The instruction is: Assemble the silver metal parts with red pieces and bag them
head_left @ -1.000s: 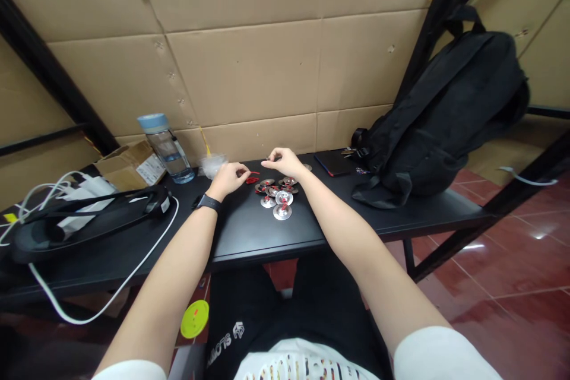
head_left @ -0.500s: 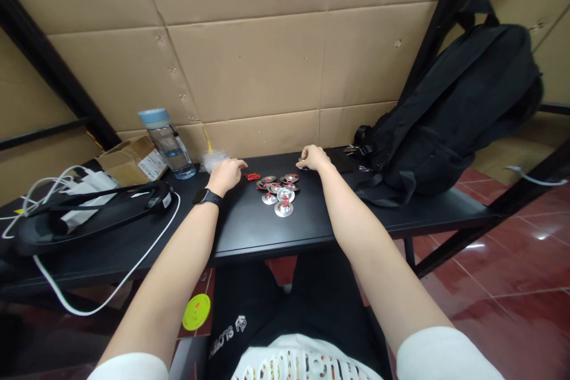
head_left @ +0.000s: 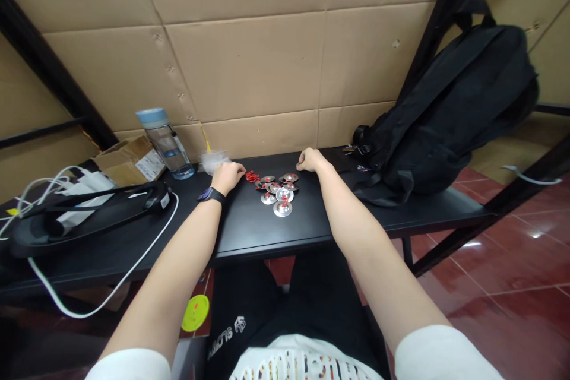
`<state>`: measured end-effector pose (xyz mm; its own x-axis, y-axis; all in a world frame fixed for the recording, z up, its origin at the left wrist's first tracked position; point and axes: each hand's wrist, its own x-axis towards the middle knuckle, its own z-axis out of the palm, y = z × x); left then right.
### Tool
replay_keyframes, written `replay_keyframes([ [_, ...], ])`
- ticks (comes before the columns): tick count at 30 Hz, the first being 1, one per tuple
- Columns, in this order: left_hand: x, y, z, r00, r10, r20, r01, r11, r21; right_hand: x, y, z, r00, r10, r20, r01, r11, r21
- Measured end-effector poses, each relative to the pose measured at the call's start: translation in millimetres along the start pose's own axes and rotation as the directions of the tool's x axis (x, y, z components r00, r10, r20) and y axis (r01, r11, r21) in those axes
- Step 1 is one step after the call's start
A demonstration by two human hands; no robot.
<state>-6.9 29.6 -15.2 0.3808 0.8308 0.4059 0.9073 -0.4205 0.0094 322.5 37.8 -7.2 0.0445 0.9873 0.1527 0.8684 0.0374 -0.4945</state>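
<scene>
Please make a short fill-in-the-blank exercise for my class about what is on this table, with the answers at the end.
1. The colour of the cord beside the left hand is ____.
2. In the picture, the backpack lies to the ____ of the discs.
3. The lid of the bottle is coloured ____.
4. The watch is strapped on just behind the ____ hand.

Missing words: red; right; blue; left.

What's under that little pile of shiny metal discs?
Black tabletop shows around the metal discs, and some discs overlap others. Anything else directly beneath them is covered and cannot be seen.
</scene>
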Motion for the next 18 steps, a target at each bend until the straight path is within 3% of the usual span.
replay_keyframes([
  [7, 3, -3, 1.9, 1.000, -0.006, 0.029, 0.010, 0.989, -0.150, -2, -3, -4, 0.995, 0.100, -0.005, -0.100, 0.993, -0.066],
  [13, 3, -7, -2.3, 0.994, 0.094, 0.062, -0.090, 0.993, -0.070, -1, -2, -5, 0.992, 0.122, -0.017, -0.123, 0.988, -0.088],
  [18, 2, -5, -10.5, 0.998, 0.036, 0.043, -0.040, 0.995, 0.090, -4, -4, -6, 0.992, 0.130, 0.000, -0.129, 0.987, -0.097],
])
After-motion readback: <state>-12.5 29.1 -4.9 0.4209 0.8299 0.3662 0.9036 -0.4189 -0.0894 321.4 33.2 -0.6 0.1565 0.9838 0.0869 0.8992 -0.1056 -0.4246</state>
